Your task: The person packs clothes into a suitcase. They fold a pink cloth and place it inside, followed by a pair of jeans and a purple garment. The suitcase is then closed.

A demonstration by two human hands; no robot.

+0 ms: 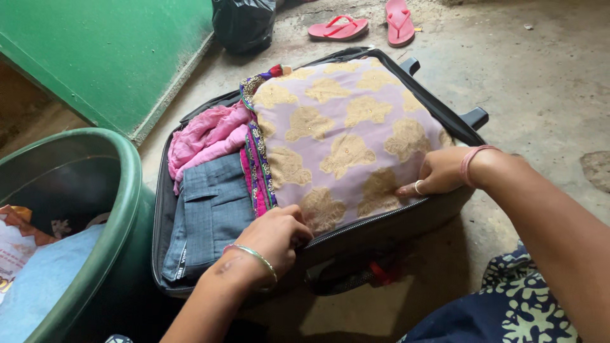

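An open black suitcase (406, 219) lies on the floor, packed with clothes. On top sits a folded lilac cloth with gold flower patterns (343, 127). My right hand (438, 173) presses down on its near right corner, fingers flat, a ring on one finger. My left hand (274, 234) rests at the suitcase's near rim, fingers curled onto the cloth's near left edge; a bangle is on that wrist. Beside the lilac cloth lie a pink garment (206, 136) and folded grey trousers (210, 213).
A green plastic tub (117, 209) holding cloth and a bag stands at the left. A green wall panel (108, 57) rises behind it. A black bag (244, 24) and two red flip-flops (340, 28) lie on the concrete floor beyond the suitcase.
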